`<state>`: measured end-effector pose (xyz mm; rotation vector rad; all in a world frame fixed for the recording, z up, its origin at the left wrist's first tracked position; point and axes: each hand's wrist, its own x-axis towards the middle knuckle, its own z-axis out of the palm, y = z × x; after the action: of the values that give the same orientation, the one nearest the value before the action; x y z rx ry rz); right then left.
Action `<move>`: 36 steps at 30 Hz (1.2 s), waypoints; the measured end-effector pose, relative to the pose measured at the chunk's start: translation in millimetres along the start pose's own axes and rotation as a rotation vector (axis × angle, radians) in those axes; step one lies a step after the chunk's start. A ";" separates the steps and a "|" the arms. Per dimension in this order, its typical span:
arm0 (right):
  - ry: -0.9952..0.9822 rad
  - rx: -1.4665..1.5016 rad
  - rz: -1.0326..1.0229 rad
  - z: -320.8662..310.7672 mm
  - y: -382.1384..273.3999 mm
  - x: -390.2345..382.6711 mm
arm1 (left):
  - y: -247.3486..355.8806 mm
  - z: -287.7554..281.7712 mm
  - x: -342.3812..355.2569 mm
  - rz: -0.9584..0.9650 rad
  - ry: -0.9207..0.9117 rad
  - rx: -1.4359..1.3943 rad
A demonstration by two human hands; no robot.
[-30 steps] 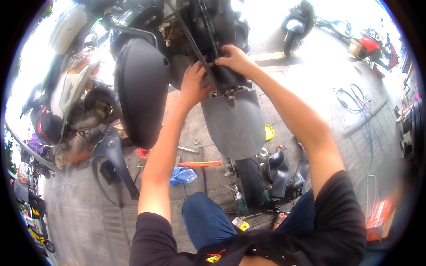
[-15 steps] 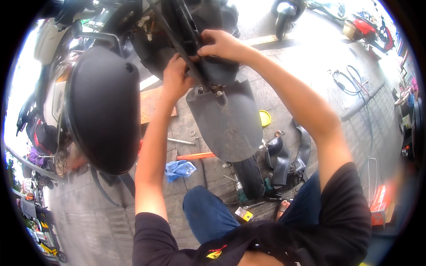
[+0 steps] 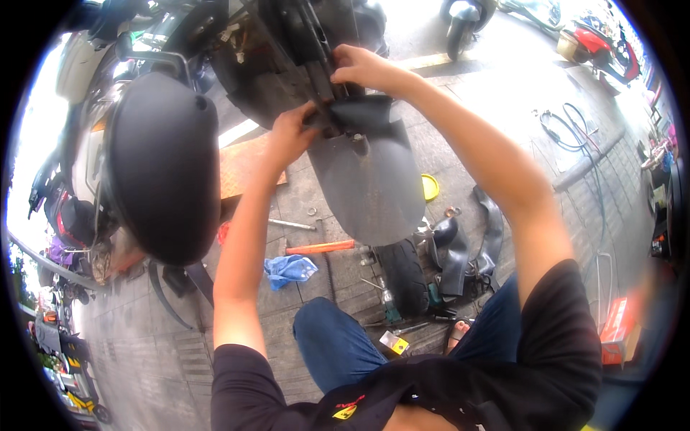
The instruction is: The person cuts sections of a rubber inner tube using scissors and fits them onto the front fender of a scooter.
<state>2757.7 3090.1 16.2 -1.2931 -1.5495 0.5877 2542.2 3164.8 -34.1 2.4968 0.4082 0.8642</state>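
Note:
A grey plastic mudguard [image 3: 370, 190] hangs beneath the dark frame [image 3: 309, 43] of a motorbike, its rounded end toward me. A bolt shows near its top, below a black flap [image 3: 363, 111]. My left hand [image 3: 290, 138] is closed at the mudguard's upper left edge; its fingertips are partly hidden there. Higher up and to the right, my right hand [image 3: 365, 70] has its fingers bent against the frame rail, the thumb tucked below the index finger. Whatever these fingers hold is hidden. Below the mudguard stands a black tyre [image 3: 404, 276].
Close on the left is a large black rounded seat or cover [image 3: 164, 169]. On the paving lie an orange-handled hammer [image 3: 320, 247], a blue rag [image 3: 290, 271], black plastic parts [image 3: 454, 258], a yellow lid [image 3: 430, 187] and a small yellow box [image 3: 394, 342]. A hose [image 3: 564, 136] lies farther right.
My left hand has come down the frame to the mudguard's top edge. My right hand has shifted slightly right. The mudguard's rounded end appears higher, showing more of the tyre.

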 end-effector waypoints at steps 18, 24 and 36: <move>-0.160 -0.599 -0.284 -20.7 16.1 -68.3 | -15.5 44.1 -20.5 -0.262 0.347 -0.448; -0.129 -1.131 -0.534 -22.8 9.0 -77.7 | -15.6 46.4 -19.4 -0.292 0.357 -0.497; 0.005 -0.890 -0.722 -2.2 14.2 -58.6 | -14.2 31.2 -21.9 0.018 0.300 0.106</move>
<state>2762.2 3039.9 -16.9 -1.1806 -2.2049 -0.6345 2543.7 3157.6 -74.1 2.4729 0.5431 1.2610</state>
